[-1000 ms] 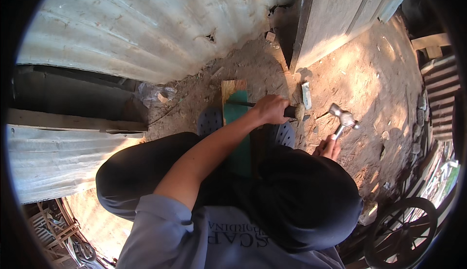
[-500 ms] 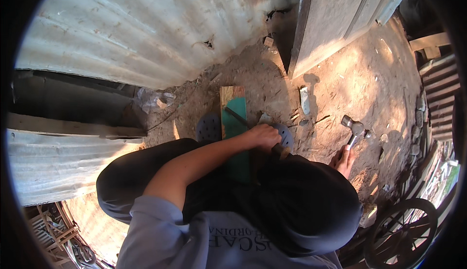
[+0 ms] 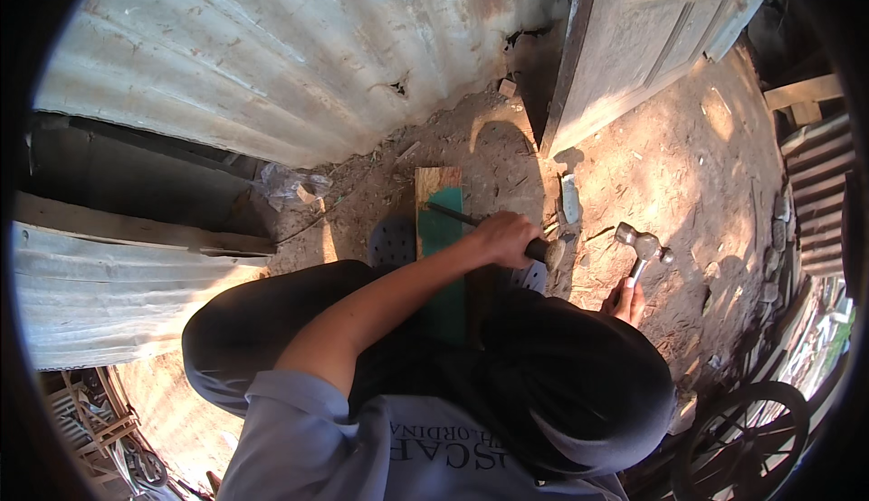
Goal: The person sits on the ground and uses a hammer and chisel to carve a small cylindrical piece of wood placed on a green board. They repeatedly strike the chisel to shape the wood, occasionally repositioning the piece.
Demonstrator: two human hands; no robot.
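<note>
My left hand [image 3: 508, 238] is wrapped round the handle of a chisel [image 3: 453, 214]. Its dark metal blade slants left across the far part of a green-painted board [image 3: 441, 270], with the tip at the board's left side. The handle's butt end pokes out to the right of my fist. Bare wood shows at the board's far end; its near part runs in between my legs. Off to the right, my right hand [image 3: 626, 301] grips a ball-peen hammer [image 3: 644, 246], head up and apart from the chisel. My right knee hides part of that forearm.
Two perforated grey sandals [image 3: 393, 240] flank the board on the dirt floor [image 3: 507, 152]. Corrugated metal sheets [image 3: 272, 57] rise ahead, beside a wooden door [image 3: 647, 48]. A pale stone-like piece [image 3: 568, 198] lies right of centre. A spoked wheel [image 3: 747, 447] stands at the lower right.
My left hand has shifted slightly away from me and right, and the chisel's handle end has swung farther out. The hammer has moved a little left, its head turned.
</note>
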